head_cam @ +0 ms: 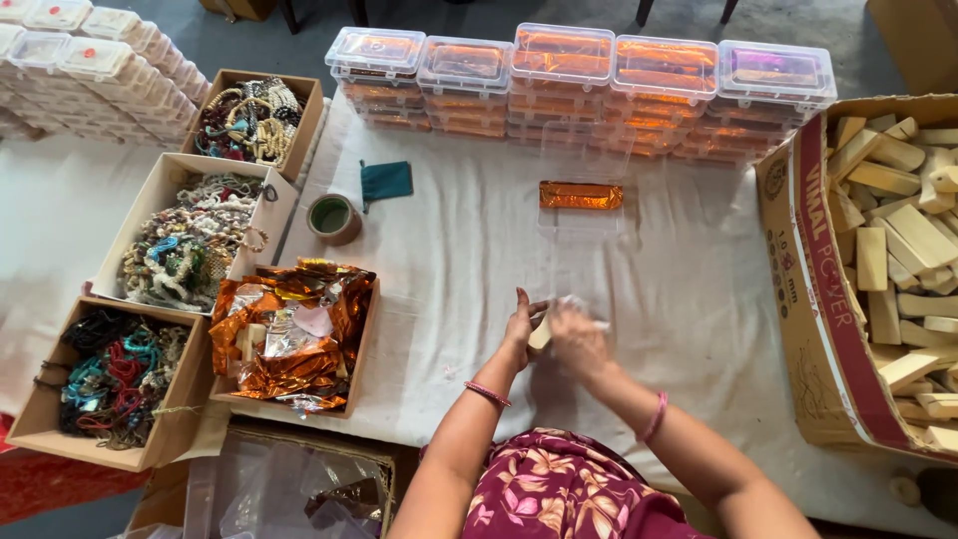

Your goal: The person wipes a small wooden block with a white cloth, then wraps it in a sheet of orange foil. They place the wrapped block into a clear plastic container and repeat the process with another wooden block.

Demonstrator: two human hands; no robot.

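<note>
Both hands meet just above the cloth-covered counter (pixel 449 250), near its front edge. The left hand (pixel 521 329) and right hand (pixel 579 334) each keep a narrow grip on one small pale wooden block (pixel 541 334), partly hidden between them, its long axis seemingly tilted away from the person. A crinkly clear film wrapper (pixel 589 317) lies against the right fingers.

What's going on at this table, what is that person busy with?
A person sits at a cloth-covered table, both hands together over a small pale wooden piece. The left hand steadies it; the right hand is blurred, with something clear and thin at it. Ahead lies an orange foil-wrapped bar in an open clear box. A carton of wooden blocks stands to the right, a box of orange foil sheets and boxes of beads to the left.
</note>
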